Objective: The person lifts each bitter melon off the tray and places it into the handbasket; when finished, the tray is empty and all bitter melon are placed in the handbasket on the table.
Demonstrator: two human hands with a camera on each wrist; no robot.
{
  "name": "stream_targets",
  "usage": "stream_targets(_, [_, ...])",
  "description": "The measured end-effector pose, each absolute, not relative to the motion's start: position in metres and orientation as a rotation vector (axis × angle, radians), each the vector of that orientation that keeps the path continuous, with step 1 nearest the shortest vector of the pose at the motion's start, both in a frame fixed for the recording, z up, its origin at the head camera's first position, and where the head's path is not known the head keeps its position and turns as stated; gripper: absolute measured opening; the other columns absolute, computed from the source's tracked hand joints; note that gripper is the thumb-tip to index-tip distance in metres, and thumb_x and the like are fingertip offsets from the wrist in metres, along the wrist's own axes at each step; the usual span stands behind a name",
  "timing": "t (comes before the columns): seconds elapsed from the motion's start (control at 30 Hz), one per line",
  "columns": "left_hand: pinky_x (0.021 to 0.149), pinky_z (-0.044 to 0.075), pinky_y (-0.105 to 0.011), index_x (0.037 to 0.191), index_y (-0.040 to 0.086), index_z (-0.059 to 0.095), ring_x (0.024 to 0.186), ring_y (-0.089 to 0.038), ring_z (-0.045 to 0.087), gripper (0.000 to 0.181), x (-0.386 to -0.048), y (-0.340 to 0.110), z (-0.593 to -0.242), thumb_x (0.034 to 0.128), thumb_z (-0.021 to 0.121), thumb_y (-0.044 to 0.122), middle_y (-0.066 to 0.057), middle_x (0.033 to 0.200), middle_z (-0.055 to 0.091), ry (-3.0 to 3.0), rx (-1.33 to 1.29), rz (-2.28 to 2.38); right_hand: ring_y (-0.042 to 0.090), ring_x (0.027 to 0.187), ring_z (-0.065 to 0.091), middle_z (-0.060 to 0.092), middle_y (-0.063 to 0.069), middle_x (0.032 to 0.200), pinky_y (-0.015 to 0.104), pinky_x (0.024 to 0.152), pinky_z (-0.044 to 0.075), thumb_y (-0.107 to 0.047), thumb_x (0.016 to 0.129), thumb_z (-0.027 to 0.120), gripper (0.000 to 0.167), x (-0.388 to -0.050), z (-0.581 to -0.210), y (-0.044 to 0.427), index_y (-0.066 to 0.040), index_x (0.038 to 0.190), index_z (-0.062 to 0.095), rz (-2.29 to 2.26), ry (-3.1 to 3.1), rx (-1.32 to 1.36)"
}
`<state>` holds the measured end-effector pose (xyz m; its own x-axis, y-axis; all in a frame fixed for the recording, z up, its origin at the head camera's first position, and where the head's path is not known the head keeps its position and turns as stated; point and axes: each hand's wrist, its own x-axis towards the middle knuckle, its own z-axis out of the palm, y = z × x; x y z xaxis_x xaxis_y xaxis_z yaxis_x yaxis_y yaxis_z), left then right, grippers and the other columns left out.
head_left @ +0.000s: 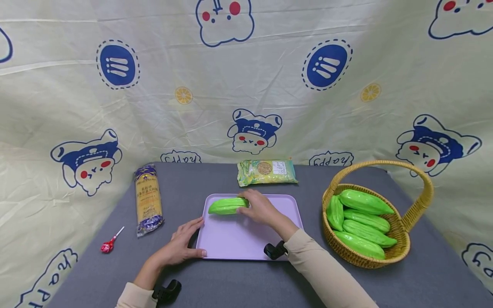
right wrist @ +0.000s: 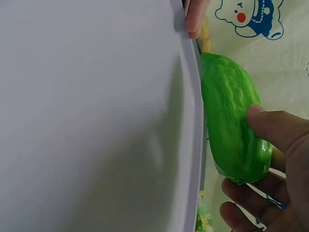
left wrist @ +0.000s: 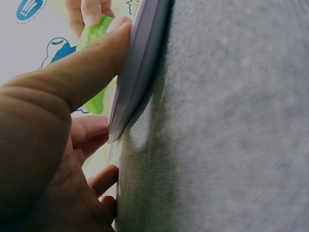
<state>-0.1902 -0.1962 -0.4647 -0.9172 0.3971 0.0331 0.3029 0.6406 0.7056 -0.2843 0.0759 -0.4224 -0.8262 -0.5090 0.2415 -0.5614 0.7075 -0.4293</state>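
Note:
A pale purple tray (head_left: 246,239) lies on the grey table. My right hand (head_left: 262,208) holds a green bitter melon (head_left: 223,206) by its right end, at the tray's far left part. In the right wrist view the thumb presses one side of the bitter melon (right wrist: 231,116), and fingers lie beneath its end. Whether the melon touches the tray I cannot tell. My left hand (head_left: 177,246) rests along the tray's left edge with fingers spread. Its thumb (left wrist: 104,55) touches the rim in the left wrist view.
Right of the tray stands a wicker basket (head_left: 402,252) with a tall handle, holding several green bitter melons (head_left: 366,220). Behind the tray lies a green and yellow packet (head_left: 265,172). To the left are a bag of pasta (head_left: 148,196) and a red lollipop (head_left: 108,245).

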Motion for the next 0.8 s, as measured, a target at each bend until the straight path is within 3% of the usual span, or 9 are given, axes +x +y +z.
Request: stream_targets(0.8, [0.1, 0.019, -0.067, 0.144, 0.004, 0.036, 0.134, -0.042, 0.024, 0.087, -0.19, -0.196, -0.466, 0.0753, 0.076, 0.038, -0.014, 0.153, 0.028, 2.747, 0.589, 1.136, 0.018, 0.104, 0.056, 0.063, 0.004, 0.117, 0.039, 0.086, 0.047, -0.03, 0.084, 0.07, 0.045, -0.249, -0.389, 0.116, -0.013, 0.125, 0.059, 0.894, -2.688, 0.825])
